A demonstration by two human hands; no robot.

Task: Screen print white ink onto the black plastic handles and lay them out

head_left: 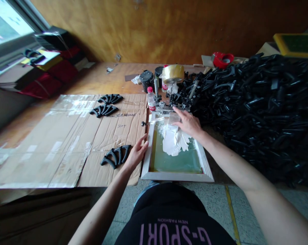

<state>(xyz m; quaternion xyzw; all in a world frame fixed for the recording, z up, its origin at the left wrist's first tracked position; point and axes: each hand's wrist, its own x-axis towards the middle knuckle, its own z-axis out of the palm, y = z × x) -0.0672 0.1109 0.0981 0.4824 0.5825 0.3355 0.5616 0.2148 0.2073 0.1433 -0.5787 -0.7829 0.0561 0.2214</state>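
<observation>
Bare forearms, bare left hand (136, 153) and right hand (189, 123); black garment with pink letters "G-SPORT", "NEW FASHION"

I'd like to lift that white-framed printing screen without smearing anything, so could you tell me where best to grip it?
Grip the screen frame by its bare long side rails, one hand from each side. White ink sits on the mesh inside, and the far end appears clamped. The left hand already rests at the left rail.

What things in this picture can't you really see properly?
- Head view: what the right hand grips, if anything; its fingers cover it, above the white ink on the framed screen.
- Whatever lies under the screen: hidden by it.
- Bottle label: too small to read.
- Writing on the cardboard: too small.
- Black plastic pile: cut off at the right edge.
</observation>
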